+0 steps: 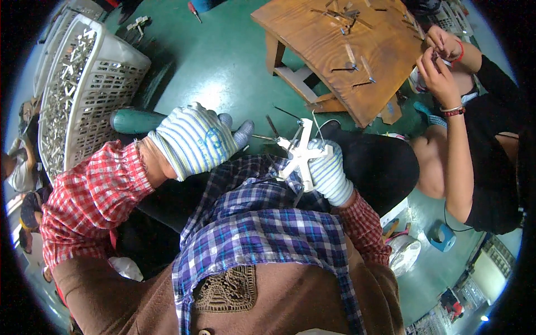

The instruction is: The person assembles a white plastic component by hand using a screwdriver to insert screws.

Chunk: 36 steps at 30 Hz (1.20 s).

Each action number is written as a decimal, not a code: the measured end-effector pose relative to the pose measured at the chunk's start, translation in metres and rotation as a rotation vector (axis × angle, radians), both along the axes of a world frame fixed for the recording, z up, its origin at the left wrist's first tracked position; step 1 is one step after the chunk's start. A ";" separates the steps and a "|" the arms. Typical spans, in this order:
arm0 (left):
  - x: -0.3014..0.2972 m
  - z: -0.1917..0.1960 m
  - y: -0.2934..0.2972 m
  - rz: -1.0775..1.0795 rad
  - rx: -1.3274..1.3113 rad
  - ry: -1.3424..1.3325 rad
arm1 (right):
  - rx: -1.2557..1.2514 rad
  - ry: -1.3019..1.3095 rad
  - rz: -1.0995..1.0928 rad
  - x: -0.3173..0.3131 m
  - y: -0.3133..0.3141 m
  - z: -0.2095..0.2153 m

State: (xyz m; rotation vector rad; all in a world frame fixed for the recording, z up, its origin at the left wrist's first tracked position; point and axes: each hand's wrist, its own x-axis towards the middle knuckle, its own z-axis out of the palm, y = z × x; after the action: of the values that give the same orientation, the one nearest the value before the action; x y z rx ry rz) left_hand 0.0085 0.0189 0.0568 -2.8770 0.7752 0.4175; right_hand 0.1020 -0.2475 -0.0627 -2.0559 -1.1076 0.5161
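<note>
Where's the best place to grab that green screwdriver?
Probably by the fat green handle, coming from the left: its rounded end sticks out there past the left hand, while the thin metal shaft points right, toward the white plastic part.

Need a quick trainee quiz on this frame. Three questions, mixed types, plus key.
1. Multiple choice: what holds the white branched part? A) left hand B) right hand C) both
2. True or false: the left hand grips a green tool.
3. Fill in: the large white basket full of parts stands on the wearer's ____ side.

Key: 1. B. 2. True. 3. Left.
</note>
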 end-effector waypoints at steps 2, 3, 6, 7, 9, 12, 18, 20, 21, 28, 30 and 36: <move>0.003 0.001 -0.001 -0.023 0.014 -0.022 | -0.001 0.001 0.079 0.004 -0.002 0.007; 0.002 -0.001 -0.001 -0.022 0.016 -0.020 | -0.089 -0.054 0.178 0.006 0.000 0.012; 0.002 -0.008 0.002 -0.040 0.033 0.040 | -0.158 -0.116 0.257 0.007 0.003 0.010; 0.003 -0.008 0.002 -0.116 0.045 -0.007 | -0.138 -0.123 0.240 0.007 0.003 0.008; 0.009 -0.012 0.001 -0.201 0.044 -0.059 | -0.053 0.270 0.093 0.002 0.009 0.015; 0.009 -0.004 -0.001 -0.159 0.078 -0.044 | 0.235 0.497 0.099 -0.002 0.011 -0.008; 0.029 -0.033 0.023 0.074 -0.021 -0.079 | -0.197 -0.147 0.250 0.012 0.025 0.008; 0.028 -0.033 0.043 0.379 -0.012 0.039 | 0.189 0.006 0.032 0.004 0.016 -0.031; 0.019 -0.038 0.051 0.610 -0.301 0.019 | 0.094 -0.047 0.045 0.003 0.023 -0.012; 0.007 -0.066 -0.009 1.194 -1.805 -0.044 | 0.423 -0.342 -0.024 -0.005 0.035 0.023; 0.005 -0.089 -0.045 1.069 -1.677 0.079 | 0.425 -0.436 -0.026 -0.002 0.036 0.021; 0.006 -0.098 -0.082 0.898 -1.812 0.073 | 0.371 -0.718 -0.075 0.014 0.048 -0.013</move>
State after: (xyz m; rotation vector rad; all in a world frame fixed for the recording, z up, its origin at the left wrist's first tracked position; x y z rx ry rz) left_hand 0.0148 -0.0633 -0.0412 -4.7347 -0.8420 -0.4938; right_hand 0.1163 -0.1994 -0.0760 -1.9660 -1.3835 -0.4843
